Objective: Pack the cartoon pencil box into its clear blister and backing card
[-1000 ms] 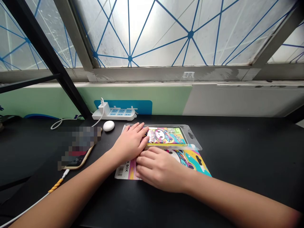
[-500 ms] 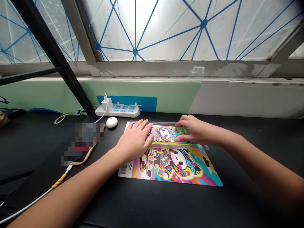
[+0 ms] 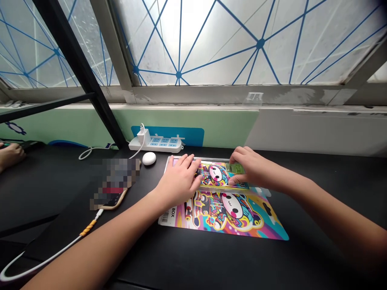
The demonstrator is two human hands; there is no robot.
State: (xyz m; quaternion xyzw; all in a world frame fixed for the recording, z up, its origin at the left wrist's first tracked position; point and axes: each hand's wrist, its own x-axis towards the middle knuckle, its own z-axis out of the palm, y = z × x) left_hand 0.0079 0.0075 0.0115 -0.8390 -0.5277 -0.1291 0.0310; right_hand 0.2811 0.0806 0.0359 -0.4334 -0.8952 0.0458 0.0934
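Note:
A colourful pencil box (image 3: 216,174) lies in a clear plastic blister tray (image 3: 263,191) at the middle of the black desk. My left hand (image 3: 179,181) rests flat on the box's left end, fingers stretched out. My right hand (image 3: 249,168) curls around the box's right end, thumb under its near edge and fingers over the far edge. In front of the box lies a printed cardboard backing card (image 3: 229,213) with a cartoon figure and a barcode.
A white power strip (image 3: 157,143) with a charger sits by the wall, a white oval case (image 3: 149,158) beside it. A phone (image 3: 113,185) on a cable lies at the left. Another person's hand (image 3: 10,155) shows at the far left edge.
My right hand left the backing card and moved up to grip the right end of the pencil box. The card is now uncovered. My left hand stayed on the box.

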